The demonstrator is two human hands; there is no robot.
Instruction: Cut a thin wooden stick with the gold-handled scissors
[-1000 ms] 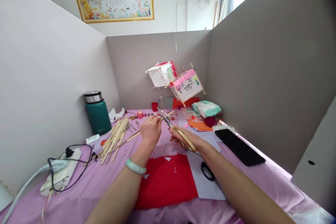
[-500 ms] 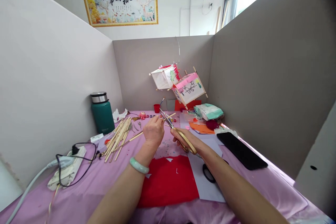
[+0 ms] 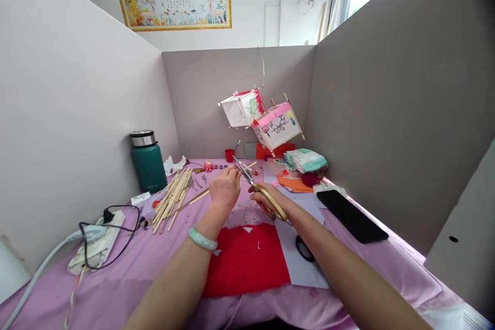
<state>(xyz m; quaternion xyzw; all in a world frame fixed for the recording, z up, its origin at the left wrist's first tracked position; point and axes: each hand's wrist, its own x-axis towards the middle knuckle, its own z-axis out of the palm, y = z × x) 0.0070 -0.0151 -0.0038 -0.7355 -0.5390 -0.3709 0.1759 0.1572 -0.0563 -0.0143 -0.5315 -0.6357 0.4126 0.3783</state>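
My left hand (image 3: 225,188), with a pale green bangle on its wrist, is closed around a thin wooden stick (image 3: 249,165). The stick's far end pokes out past my fingers to the right. In my right hand (image 3: 266,200) are gold-handled scissors (image 3: 266,197), their blades pointing up and left across the stick close to my left fingers. Whether the blades touch the wood I cannot tell. Below both hands lies a red sheet (image 3: 247,263) with small white paper scraps on it. A bundle of wooden sticks (image 3: 174,198) rests to the left of my left hand.
Two paper lanterns (image 3: 278,126) hang from a wire at the back. A green bottle (image 3: 148,162) and a power strip (image 3: 96,245) with cables stand left. On the right are a black phone (image 3: 351,215), a tissue pack (image 3: 306,160) and black-handled scissors (image 3: 304,249). Grey partitions surround the table.
The whole view has shifted slightly, so everything appears a little higher. Both hands keep nearly the same pose around the stick and scissors.
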